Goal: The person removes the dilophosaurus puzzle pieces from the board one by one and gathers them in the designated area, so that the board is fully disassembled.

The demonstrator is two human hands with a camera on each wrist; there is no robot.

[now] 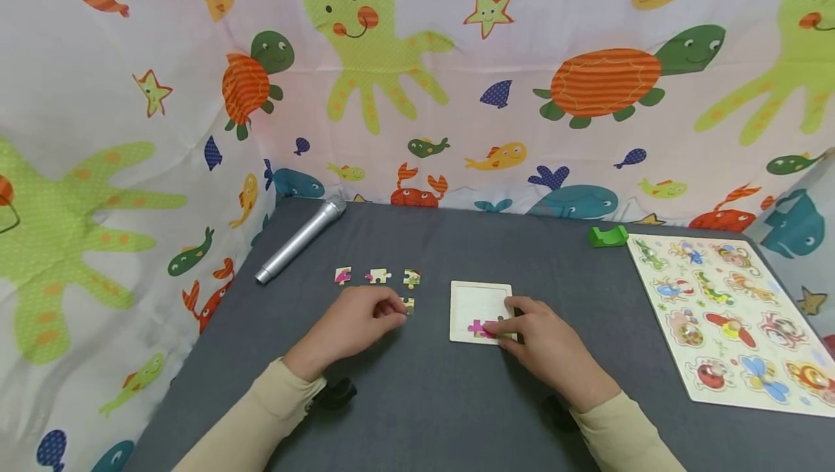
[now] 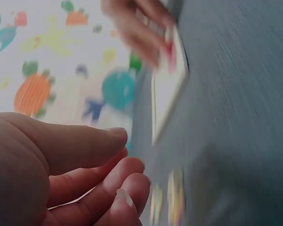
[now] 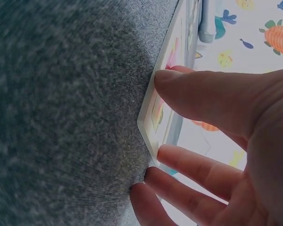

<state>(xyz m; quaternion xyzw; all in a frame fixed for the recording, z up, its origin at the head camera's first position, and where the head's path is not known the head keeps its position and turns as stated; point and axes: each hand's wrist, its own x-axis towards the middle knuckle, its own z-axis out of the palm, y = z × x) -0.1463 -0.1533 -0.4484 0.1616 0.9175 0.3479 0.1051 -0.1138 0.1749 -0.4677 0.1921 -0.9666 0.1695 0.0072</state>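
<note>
My right hand (image 1: 544, 341) lies at the right side of a small white puzzle tray (image 1: 480, 298). Its index fingertip touches the pink puzzle pieces (image 1: 479, 328) along the tray's near edge. In the right wrist view the thumb (image 3: 198, 92) rests at the tray's rim, with the other fingers fairly straight beside the corner. My left hand (image 1: 355, 320) hovers by the loose puzzle pieces, fingers loosely bent and holding nothing. One loose piece (image 1: 409, 305) shows partly behind its fingertips. Beyond it lie a pink piece (image 1: 342, 275), a middle piece (image 1: 378, 276) and a right-hand piece (image 1: 412, 278).
A silver microphone (image 1: 301, 238) lies at the back left of the grey table (image 1: 417, 414). At the right is a large board of insect pictures (image 1: 733, 320), with a green block (image 1: 608, 237) by its corner. A sea-animal curtain (image 1: 417, 95) hangs behind.
</note>
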